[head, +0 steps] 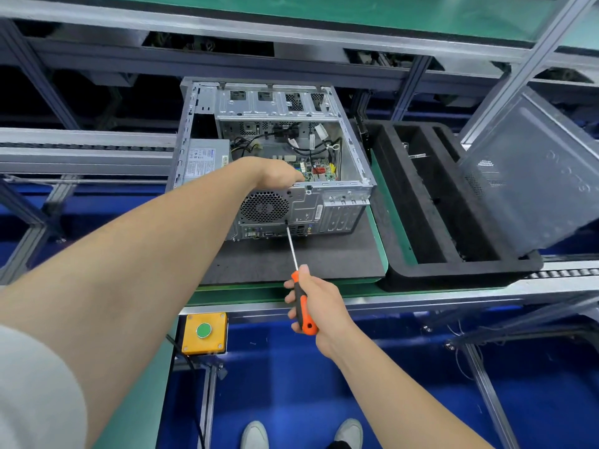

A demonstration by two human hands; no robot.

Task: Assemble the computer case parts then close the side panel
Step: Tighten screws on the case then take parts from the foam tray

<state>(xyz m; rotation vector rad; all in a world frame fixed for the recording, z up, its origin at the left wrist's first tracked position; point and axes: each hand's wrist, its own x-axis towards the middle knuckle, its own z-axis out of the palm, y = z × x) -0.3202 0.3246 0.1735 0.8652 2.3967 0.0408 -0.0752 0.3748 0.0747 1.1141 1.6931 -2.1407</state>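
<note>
We see a blue floor (291,377) at 6 o'clock, a green-topped bench (246,294) at centre, aluminium rails (81,150) at 9 o'clock, a yellow button box (204,333) at 7, a black foam tray (453,270) at 3, a green shelf (324,14) at 12.

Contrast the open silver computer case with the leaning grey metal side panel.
The open silver computer case lies flat on the dark mat; the grey metal side panel leans on the black foam tray. The case is a box showing cables; the panel, one sheet. The left hand holds the case; no hand touches the panel. Both are metal.
</note>
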